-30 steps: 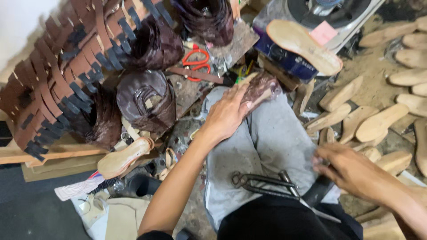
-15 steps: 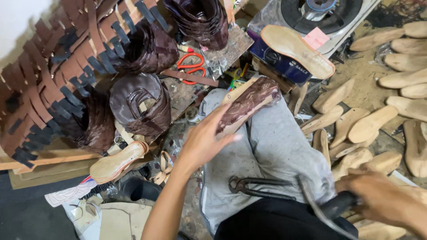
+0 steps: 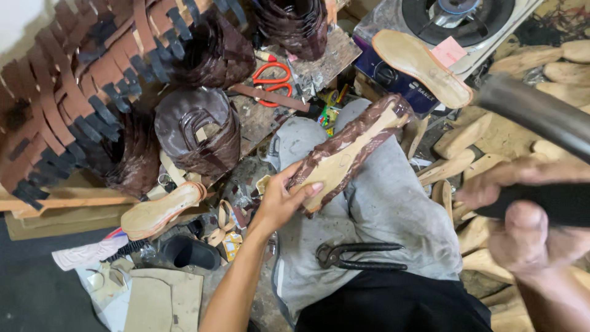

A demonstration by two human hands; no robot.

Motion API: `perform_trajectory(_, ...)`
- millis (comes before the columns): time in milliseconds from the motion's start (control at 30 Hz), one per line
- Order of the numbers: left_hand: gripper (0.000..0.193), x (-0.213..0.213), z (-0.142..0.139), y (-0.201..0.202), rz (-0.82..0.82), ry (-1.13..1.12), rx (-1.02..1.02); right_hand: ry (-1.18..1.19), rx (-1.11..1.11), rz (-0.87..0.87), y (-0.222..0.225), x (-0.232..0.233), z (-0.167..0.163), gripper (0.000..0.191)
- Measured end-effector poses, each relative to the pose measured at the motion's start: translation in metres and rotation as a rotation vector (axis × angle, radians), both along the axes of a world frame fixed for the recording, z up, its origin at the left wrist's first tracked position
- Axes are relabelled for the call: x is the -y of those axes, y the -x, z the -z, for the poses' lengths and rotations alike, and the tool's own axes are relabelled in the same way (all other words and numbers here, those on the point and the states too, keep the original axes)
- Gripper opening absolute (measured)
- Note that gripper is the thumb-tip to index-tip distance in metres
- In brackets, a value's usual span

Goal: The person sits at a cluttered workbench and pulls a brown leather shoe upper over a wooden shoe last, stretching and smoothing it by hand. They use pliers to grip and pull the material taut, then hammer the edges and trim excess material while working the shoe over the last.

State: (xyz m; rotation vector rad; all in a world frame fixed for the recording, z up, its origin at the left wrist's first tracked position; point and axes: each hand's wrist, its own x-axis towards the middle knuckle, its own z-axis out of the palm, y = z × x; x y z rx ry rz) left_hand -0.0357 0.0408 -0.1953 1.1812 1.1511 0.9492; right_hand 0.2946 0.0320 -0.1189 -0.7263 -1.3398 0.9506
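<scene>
The left hand (image 3: 279,200) holds a wooden shoe last (image 3: 347,157) wrapped at its edges in brown patterned leather; the grip is closed on the heel end, thumb across the bare wood and fingers underneath. From the grip, the last extends up and away to the right, resting tilted over the grey-trousered lap (image 3: 393,203). The right hand (image 3: 522,209) is raised close to the camera and blurred; its grip is wrapped fully around the dark handle of a tool (image 3: 534,114), whose shaft rises up and to the left from the fist. Black pincers (image 3: 359,255) lie on the lap just below the left-hand grip. Beyond the tip of the last lie red-handled scissors (image 3: 273,83) on the surface and a tan sole (image 3: 421,64) on a stove.
</scene>
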Motion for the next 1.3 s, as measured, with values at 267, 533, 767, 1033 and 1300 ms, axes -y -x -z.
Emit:
perform_trajectory(267,0.054,0.005,0.003,0.003,-0.024,-0.031,0.08,0.325,0.848,0.033,0.034,-0.038,0.028,0.028)
perform_trajectory(533,0.054,0.009,0.001,0.001,-0.027,-0.024,0.086,0.27,0.878,0.152,0.033,-0.051,0.036,0.022)
perform_trajectory(767,0.055,0.008,0.006,-0.003,-0.05,0.065,0.152,0.267,0.401,-0.096,0.038,-0.028,0.062,0.016)
perform_trajectory(1033,0.051,0.01,0.013,-0.005,-0.03,-0.03,0.151,-0.031,0.699,-0.067,0.047,-0.02,0.062,0.025)
perform_trajectory(1300,0.05,0.013,0.015,-0.005,-0.056,-0.034,0.123,-0.043,0.618,-0.136,0.063,-0.015,0.046,0.02)
